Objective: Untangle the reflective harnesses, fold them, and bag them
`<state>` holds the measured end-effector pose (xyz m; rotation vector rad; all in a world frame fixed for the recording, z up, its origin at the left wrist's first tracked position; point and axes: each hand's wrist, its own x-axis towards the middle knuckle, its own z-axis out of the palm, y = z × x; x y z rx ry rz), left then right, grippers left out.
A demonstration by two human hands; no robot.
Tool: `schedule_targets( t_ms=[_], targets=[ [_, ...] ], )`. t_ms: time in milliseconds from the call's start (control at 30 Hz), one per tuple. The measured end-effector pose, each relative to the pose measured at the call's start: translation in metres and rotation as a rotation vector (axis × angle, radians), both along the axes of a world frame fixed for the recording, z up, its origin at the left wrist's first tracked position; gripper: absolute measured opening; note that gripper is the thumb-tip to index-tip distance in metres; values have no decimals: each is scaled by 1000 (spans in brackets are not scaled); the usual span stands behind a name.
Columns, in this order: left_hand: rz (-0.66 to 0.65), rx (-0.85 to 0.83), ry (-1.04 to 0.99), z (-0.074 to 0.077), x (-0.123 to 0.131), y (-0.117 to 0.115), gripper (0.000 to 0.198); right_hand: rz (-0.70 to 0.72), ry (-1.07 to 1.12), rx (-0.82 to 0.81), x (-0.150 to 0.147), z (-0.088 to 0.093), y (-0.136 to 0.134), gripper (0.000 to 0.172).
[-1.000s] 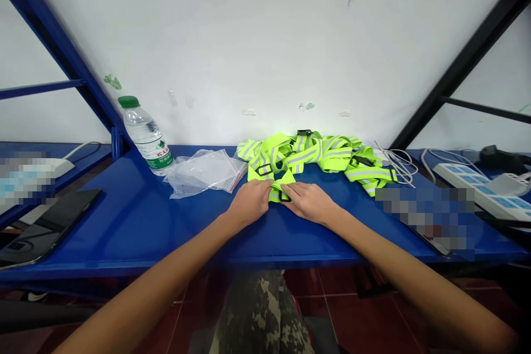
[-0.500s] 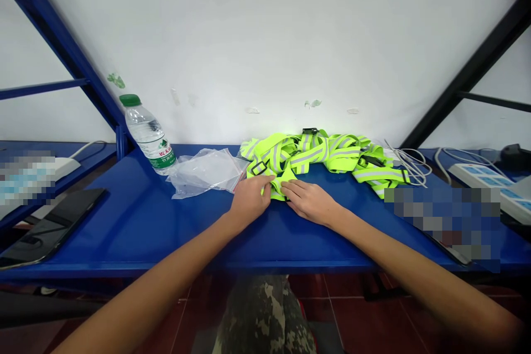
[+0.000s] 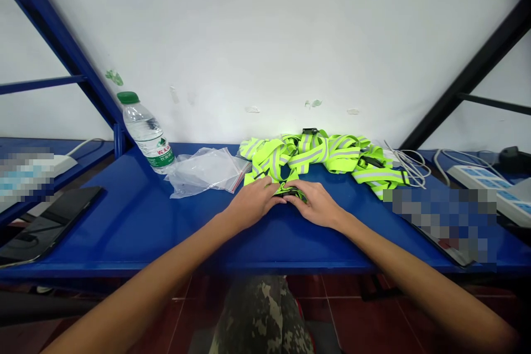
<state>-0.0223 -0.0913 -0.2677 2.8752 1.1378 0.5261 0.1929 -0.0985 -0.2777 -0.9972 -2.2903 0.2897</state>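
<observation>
Working at blue bench [image 3: 124,221]. Black phone [image 3: 50,218] lying at 9 o'clock from hands. Water bottle [image 3: 145,133] standing at 10 o'clock, clear zip bag [image 3: 203,172] lying just beside it. Left grip [image 3: 253,203] narrow, pinching fold of neon reflective strap [image 3: 286,185] with black buckle; right grip [image 3: 317,203] narrow on same fold, hands almost touching. Fold sitting at near edge of neon strap pile [image 3: 319,155], pile lying at 12 o'clock. White cables [image 3: 409,166] lying at 2 o'clock, power strip [image 3: 477,177] at 3.
</observation>
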Motion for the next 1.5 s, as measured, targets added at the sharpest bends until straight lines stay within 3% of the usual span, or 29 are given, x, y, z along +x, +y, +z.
schedule_targets(
  t_ms=[100, 200, 333, 533, 667, 800, 933, 1067, 1200, 1333, 1400, 1500],
  targets=[
    [-74, -107, -145, 1, -3, 5, 40, -48, 49, -94, -4, 1, 1, 25],
    [-55, -146, -252, -3, -1, 9, 44, -80, 115, -97, -7, -4, 5, 25],
    [55, -140, -329, -10, 7, 12, 50, -126, 181, -116, -13, -6, 7, 27],
    [327, -101, -329, -12, 14, 11, 59, -160, 207, -201, -22, -1, 8, 32],
    [377, -141, -307, -10, 16, 11, 63, -193, 105, -2, -20, -8, 8, 32],
    [391, -154, -255, -11, 19, 11, 49, -186, 59, 124, -17, -15, 9, 31],
    [353, -62, -285, -18, 19, 9, 31, -164, 71, 60, -17, -13, 15, 31],
    [256, 107, -305, -20, 16, 4, 29, -143, 11, 12, -19, -10, 23, 41],
    [162, 162, -179, -14, 10, -12, 40, -164, -52, -50, -20, -11, 29, 46],
    [85, 160, 27, -12, 7, -25, 84, -216, 19, -139, -22, -13, 32, 31],
    [91, 142, 104, -13, 7, -24, 85, -239, 71, -183, -21, -12, 31, 28],
    [93, 154, 172, -14, 8, -16, 80, -253, 87, -131, -15, -8, 21, 39]
  ],
)
